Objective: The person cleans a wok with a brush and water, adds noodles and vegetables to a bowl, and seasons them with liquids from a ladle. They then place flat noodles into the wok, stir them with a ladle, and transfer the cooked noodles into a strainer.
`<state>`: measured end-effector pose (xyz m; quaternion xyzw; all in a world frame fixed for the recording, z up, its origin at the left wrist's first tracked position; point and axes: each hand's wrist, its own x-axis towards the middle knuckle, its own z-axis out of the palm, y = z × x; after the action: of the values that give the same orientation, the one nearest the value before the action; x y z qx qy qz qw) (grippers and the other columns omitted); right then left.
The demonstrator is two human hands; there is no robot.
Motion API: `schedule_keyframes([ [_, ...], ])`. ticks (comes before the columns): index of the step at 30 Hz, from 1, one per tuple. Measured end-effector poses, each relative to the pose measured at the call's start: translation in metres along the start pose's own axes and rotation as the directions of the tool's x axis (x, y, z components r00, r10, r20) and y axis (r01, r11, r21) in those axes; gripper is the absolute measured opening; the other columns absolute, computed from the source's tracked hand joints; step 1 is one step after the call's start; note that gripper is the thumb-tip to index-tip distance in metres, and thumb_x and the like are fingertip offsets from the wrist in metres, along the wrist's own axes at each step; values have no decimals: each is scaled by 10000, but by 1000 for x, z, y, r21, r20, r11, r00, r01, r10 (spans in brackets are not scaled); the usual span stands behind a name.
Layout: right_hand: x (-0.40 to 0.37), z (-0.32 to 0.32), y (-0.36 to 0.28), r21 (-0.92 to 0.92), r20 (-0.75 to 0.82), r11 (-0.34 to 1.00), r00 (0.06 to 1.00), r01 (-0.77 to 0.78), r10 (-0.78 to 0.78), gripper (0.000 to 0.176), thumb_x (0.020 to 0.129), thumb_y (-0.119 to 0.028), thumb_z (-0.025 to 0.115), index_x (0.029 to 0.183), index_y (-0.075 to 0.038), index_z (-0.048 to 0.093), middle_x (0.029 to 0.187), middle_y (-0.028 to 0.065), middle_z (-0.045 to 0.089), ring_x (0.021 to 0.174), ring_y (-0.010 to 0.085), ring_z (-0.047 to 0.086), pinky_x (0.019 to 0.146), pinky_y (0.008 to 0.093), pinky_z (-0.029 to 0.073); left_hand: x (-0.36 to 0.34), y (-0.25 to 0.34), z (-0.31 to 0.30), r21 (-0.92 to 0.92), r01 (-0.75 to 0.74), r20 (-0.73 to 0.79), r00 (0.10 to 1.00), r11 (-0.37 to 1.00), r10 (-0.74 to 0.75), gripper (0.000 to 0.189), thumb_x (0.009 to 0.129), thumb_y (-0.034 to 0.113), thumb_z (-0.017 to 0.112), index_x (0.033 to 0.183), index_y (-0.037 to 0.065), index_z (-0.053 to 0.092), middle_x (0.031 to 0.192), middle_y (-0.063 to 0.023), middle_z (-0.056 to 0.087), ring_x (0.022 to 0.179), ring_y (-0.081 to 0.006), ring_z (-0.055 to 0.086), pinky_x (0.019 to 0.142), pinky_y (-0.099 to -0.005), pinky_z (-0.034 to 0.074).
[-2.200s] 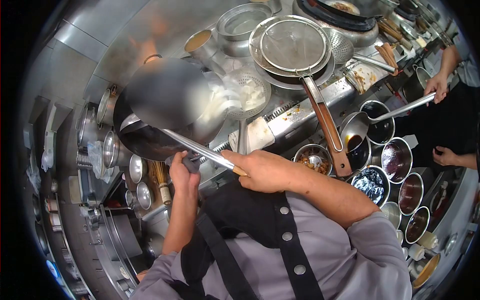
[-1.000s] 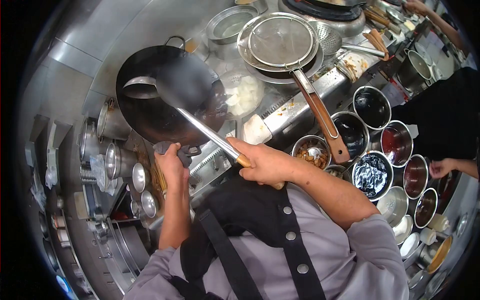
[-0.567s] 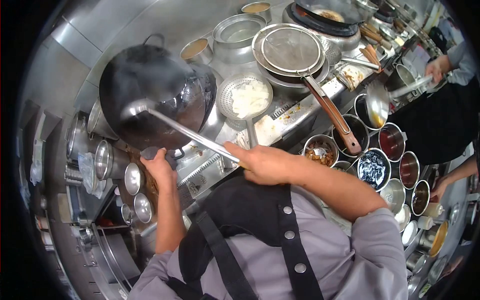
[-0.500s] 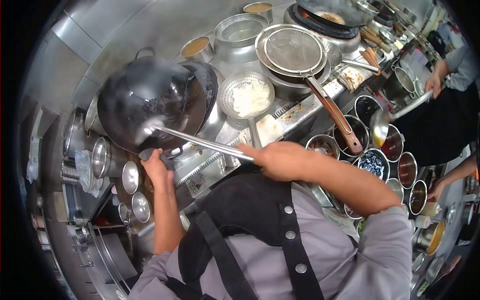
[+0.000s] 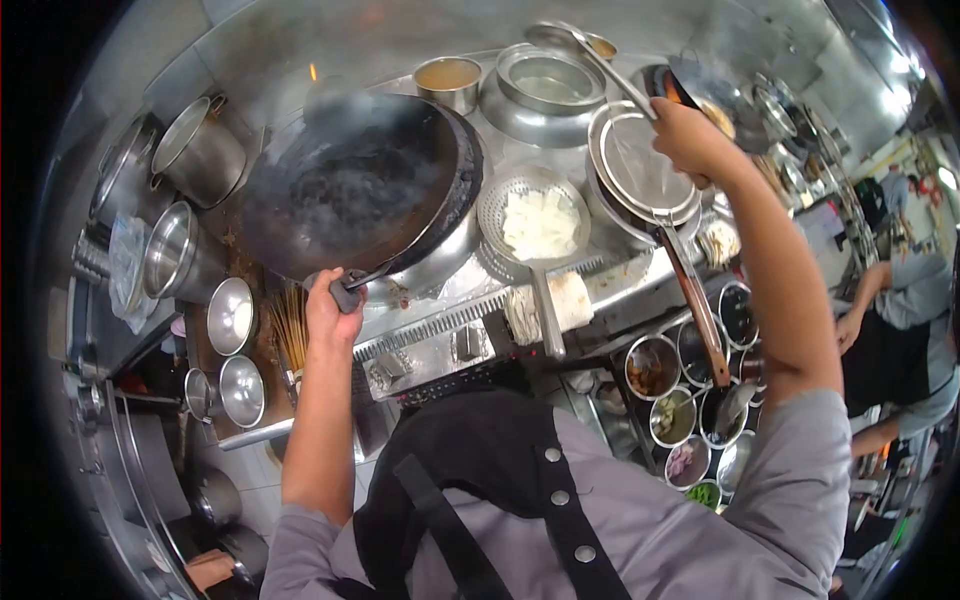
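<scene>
My left hand is closed around the dark-wrapped handle of a large black wok, which sits tilted on the stove with steam or smoke rising from it. My right hand grips a long steel ladle. Its bowl is over the back of the stove, beside a small pot partly hidden behind it. Below the right hand, a round mesh strainer with a wooden handle rests on a pot. Between the hands lies a perforated skimmer holding white pieces.
Behind the wok stand a pot of brownish liquid and a wide pot of clear liquid. Ingredient containers crowd the right. Steel bowls and bamboo sticks are at left. A co-worker stands at the far right.
My right hand has lifted the ladle out of the wok and carried it up and right to the back of the stove. The left hand stays on the wok handle. The view has shifted.
</scene>
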<state>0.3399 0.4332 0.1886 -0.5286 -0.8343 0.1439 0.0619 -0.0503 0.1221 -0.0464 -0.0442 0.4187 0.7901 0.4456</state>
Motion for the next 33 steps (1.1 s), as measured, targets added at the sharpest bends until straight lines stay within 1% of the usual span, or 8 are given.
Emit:
schedule_keyframes([
  [6, 216, 133, 49, 324, 256, 930, 962, -173, 90, 128, 832, -13, 570, 911, 84, 546, 605, 113, 562, 382, 198, 478, 341, 349, 334, 19, 5, 16, -69, 47, -62, 997, 997, -52, 130, 833, 72, 644, 929, 117, 568, 902, -61, 608, 820, -230, 605, 723, -414, 489],
  [7, 186, 130, 12, 673, 246, 677, 953, -298, 175, 84, 848, -25, 572, 809, 32, 524, 604, 76, 545, 424, 169, 495, 361, 303, 349, 17, 4, 17, -51, 35, -65, 997, 998, -39, 127, 839, 76, 641, 934, 117, 568, 905, -59, 609, 825, -230, 605, 731, -417, 488],
  [8, 197, 137, 8, 673, 252, 679, 954, -293, 161, 84, 848, -25, 572, 809, 32, 524, 604, 76, 545, 424, 169, 495, 361, 303, 349, 15, 4, 18, -28, 28, -69, 997, 999, -30, 124, 844, 79, 638, 939, 116, 567, 909, -57, 609, 830, -230, 605, 740, -420, 488],
  [9, 205, 143, 8, 899, 390, 156, 910, -410, 142, 94, 857, -38, 559, 786, 2, 512, 601, 70, 538, 476, 172, 538, 399, 286, 405, 13, 4, 21, -24, 24, -75, 997, 999, -26, 121, 851, 83, 632, 947, 114, 565, 920, -62, 609, 844, -231, 609, 733, -412, 492],
  [10, 205, 144, 6, 798, 497, -418, 866, -435, 48, 115, 866, -50, 547, 763, -27, 500, 599, 64, 532, 528, 176, 581, 437, 269, 461, 13, 4, 20, -22, 20, -81, 996, 1000, -22, 121, 851, 83, 632, 947, 114, 565, 920, -62, 609, 844, -231, 609, 733, -412, 492],
  [14, 174, 125, 7, 534, 354, -760, 914, -371, -197, 117, 892, -46, 506, 782, -54, 464, 628, 36, 521, 549, 143, 570, 440, 250, 446, 17, 4, 17, -41, 40, -65, 997, 998, -42, 122, 849, 87, 637, 948, 110, 569, 925, -68, 610, 853, -234, 612, 732, -409, 499],
  [22, 24, 72, -44, 406, 264, -715, 822, -569, -504, 90, 888, -40, 539, 808, -1, 523, 742, 46, 543, 605, 119, 571, 492, 251, 486, 35, -5, 12, -65, 67, 4, 998, 996, -67, 172, 838, 81, 645, 979, 86, 548, 931, -103, 595, 831, -256, 593, 702, -399, 514],
  [33, -112, 64, -96, 259, 242, -739, 782, -622, -574, 142, 920, -80, 509, 873, 54, 514, 746, 55, 540, 564, 121, 556, 483, 272, 504, 15, 1, 26, -133, 131, -14, 991, 982, -134, 186, 852, 61, 615, 1007, 82, 514, 982, -106, 554, 843, -249, 562, 677, -398, 553],
])
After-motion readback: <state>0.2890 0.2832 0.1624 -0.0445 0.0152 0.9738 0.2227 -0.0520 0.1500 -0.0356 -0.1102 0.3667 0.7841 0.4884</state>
